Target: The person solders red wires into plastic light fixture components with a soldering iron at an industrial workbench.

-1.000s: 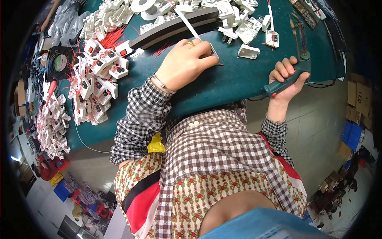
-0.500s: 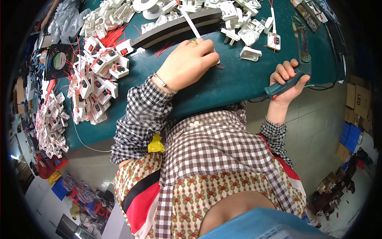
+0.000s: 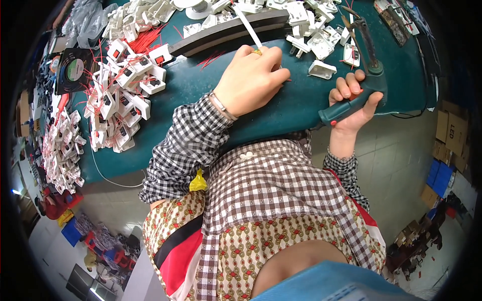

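Note:
My left hand [image 3: 252, 80] rests over the green tabletop with its fingers curled closed round the near end of a slim white strip [image 3: 247, 26]. A bit of red wire shows at the strip's far end. My fingers hide whatever else is under them. In my right hand [image 3: 354, 103] is a green soldering gun [image 3: 357, 104] with a red button, gripped by the handle. Its dark, sooty barrel [image 3: 367, 42] points up and away over the table. Behind it lies a white housing with a black switch [image 3: 351, 55] and red wire.
A curved dark bar [image 3: 231, 32] crosses the table beyond my left hand. White plug housings [image 3: 321, 42] lie beyond it and to the right, with one shell [image 3: 322, 69] nearer. At left are piled switch housings with red wires [image 3: 118, 100] and a small black fan [image 3: 74, 72].
My right hand has moved left with the soldering gun, whose barrel now hangs nearer the loose housings. My left hand has shifted slightly right, still closed on the white strip.

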### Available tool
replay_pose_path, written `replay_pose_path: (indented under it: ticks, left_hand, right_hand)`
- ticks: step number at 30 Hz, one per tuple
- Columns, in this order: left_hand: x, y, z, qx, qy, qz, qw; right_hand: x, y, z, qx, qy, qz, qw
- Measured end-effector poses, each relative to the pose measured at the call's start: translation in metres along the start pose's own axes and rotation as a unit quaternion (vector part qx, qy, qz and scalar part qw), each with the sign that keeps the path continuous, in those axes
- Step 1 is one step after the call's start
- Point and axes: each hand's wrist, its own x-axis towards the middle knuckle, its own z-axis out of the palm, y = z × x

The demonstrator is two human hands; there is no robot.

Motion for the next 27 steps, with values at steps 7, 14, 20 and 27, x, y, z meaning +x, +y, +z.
replay_pose_path:
  ticks: [7,14,20,27]
  left_hand:
    - [-0.001,0.001,0.006,0.014,0.016,-0.032,0.999]
    - [0.0,0.003,0.002,-0.074,0.042,-0.066,0.994]
    - [0.0,-0.006,0.009,-0.055,0.182,-0.065,0.98]
    - [0.003,-0.015,0.015,-0.109,0.248,-0.174,0.947]
  right_hand:
    - [0.001,0.003,-0.007,0.023,0.027,0.003,0.999]
    - [0.001,0.002,-0.01,0.033,0.016,0.016,0.999]
    - [-0.002,0.008,-0.008,0.031,0.009,0.008,0.999]
    - [-0.001,0.03,0.01,0.022,0.014,0.014,1.0]
